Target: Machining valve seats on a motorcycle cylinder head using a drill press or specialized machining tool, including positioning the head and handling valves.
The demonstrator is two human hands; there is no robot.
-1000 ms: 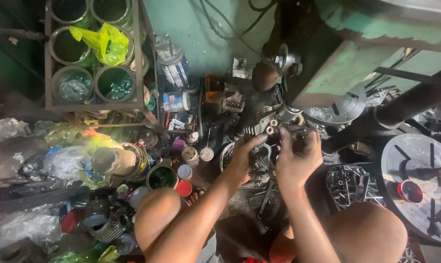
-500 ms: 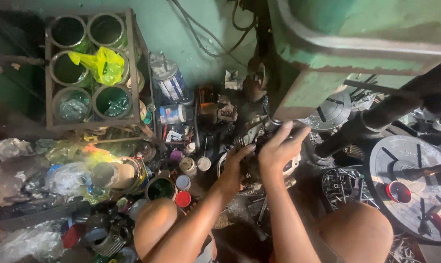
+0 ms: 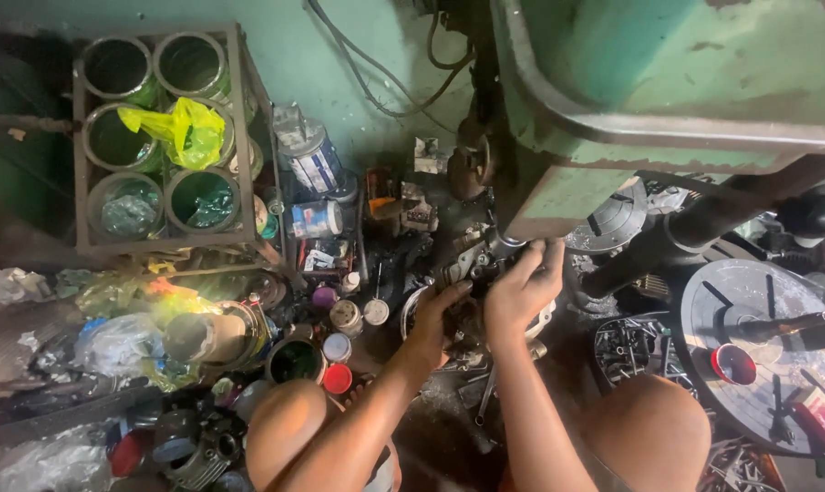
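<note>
Both hands meet on a dark metal part (image 3: 472, 264) at centre, just below the green machine (image 3: 668, 100). Left hand (image 3: 440, 314) cups it from beneath, fingers curled; right hand (image 3: 522, 287) grips its right side from above, fingers pressed together. Cans (image 3: 344, 319) crowd the left; open room lies toward the knees.

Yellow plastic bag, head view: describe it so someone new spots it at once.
Start at the metal rack of round green-rimmed cans against the green wall, upper left. The yellow plastic bag sits stuffed across the middle row, right side. It is the only bright yellow thing in the rack; the other openings look dark or hold clear plastic.
</note>
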